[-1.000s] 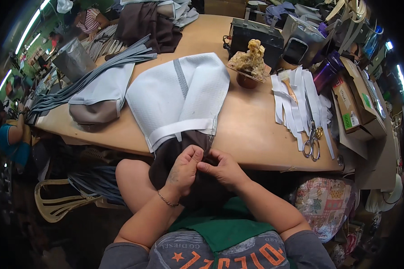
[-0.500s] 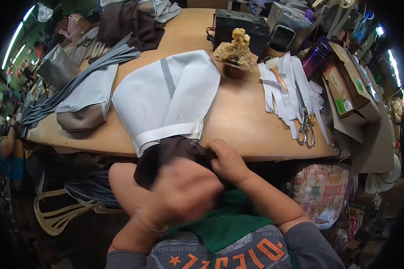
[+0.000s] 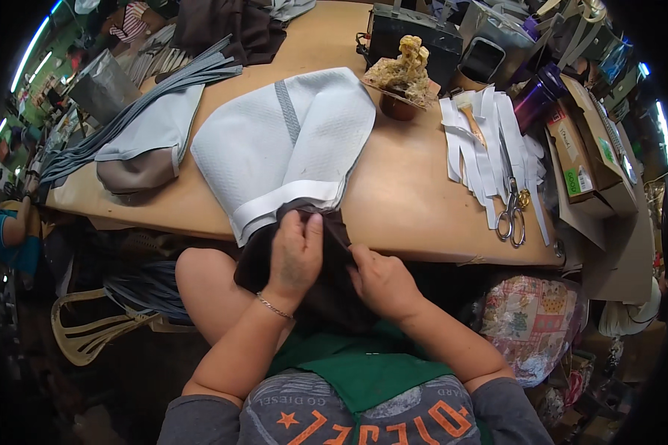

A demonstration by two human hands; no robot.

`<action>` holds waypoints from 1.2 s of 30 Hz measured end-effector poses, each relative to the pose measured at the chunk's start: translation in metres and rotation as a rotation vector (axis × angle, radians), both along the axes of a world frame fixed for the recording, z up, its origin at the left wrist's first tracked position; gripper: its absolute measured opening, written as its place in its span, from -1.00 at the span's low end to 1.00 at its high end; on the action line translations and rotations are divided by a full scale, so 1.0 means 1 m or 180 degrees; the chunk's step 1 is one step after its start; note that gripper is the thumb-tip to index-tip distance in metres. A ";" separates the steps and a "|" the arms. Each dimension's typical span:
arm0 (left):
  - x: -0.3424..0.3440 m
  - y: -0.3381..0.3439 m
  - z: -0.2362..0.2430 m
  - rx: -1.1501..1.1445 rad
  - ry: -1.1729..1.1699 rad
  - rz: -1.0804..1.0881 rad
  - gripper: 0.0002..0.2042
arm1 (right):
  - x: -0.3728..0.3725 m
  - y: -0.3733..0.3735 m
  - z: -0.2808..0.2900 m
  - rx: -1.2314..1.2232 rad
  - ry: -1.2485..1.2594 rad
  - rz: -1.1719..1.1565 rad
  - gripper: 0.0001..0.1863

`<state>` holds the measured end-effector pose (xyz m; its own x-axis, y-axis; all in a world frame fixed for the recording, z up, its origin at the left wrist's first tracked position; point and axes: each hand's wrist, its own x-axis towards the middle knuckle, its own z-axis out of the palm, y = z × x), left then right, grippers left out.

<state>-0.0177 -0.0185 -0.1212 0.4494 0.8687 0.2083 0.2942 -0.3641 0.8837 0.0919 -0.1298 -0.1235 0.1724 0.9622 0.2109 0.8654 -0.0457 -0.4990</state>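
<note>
The dark cloth [image 3: 335,245] hangs over the table [image 3: 416,185] edge toward the lap, joined or tucked at the white band [image 3: 282,202] of the white panel [image 3: 274,133] — laid flat, probably so the table bears its weight. The left hand [image 3: 297,256] is part-curled, touching the cloth near the band; whether it pinches I cannot tell. The right hand [image 3: 386,282] is closed, gripping the cloth's side — seemingly to keep it taut. Rightward, scissors [image 3: 512,222] lie on white strips [image 3: 482,159].

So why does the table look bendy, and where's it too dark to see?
Head view: the fisheye lens bends the long, tan, smooth-topped table; head view: fine details get lost in the dark brown cloth beside the bare left hand.
</note>
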 end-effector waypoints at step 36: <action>-0.051 0.025 0.108 0.1912 0.0137 -0.0728 -0.86 | -0.016 0.081 0.027 0.1045 0.0193 0.1643 -0.53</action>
